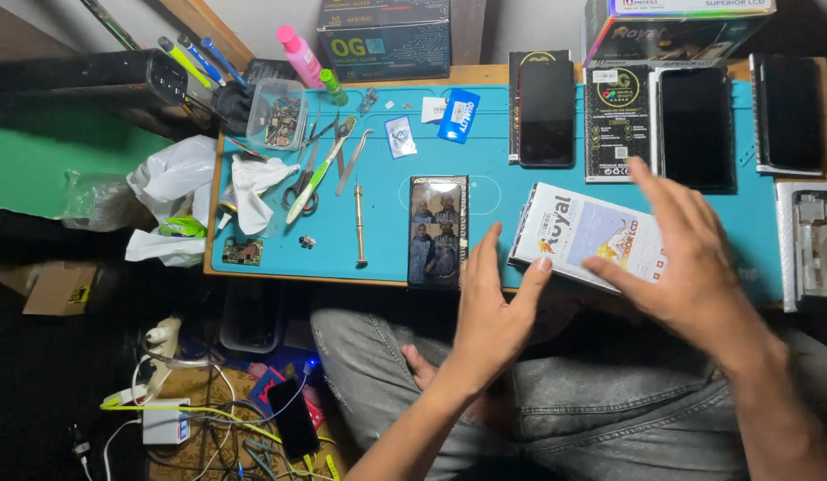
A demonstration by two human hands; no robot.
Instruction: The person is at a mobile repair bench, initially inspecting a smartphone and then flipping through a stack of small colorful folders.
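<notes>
Your left hand (pixel 494 312) is spread open and holds nothing; its fingertips reach toward the white flat box (pixel 590 237) that lies tilted at the worktop's front edge, right of centre. Your right hand (pixel 690 258) is also open and flat, empty, hovering over the right end of that box, touching it or just above it; the view does not settle which.

Risks, as judged from this layout: the box overhangs the front edge slightly, so a push from either hand could tip it off onto your lap. The lit phone (pixel 438 232) lies just left of the box, its lower end at the same edge; a sweep of your left hand could knock it over the edge. The brass screwdriver (pixel 360 224) further left could roll if the mat is jolted.

Surface: a turquoise mat (pixel 485 160) covers a wooden worktop. Along the back edge stand dark phones and display panels (pixel 694 125); at the back left corner sit a clear parts tub (pixel 278 114), a pink bottle (pixel 299 53), tweezers and scissors (pixel 299 191). Crumpled white bags (pixel 177 191) hang off the left edge. Below, the floor holds tangled cables (pixel 208 419) and another phone (pixel 293 417).
</notes>
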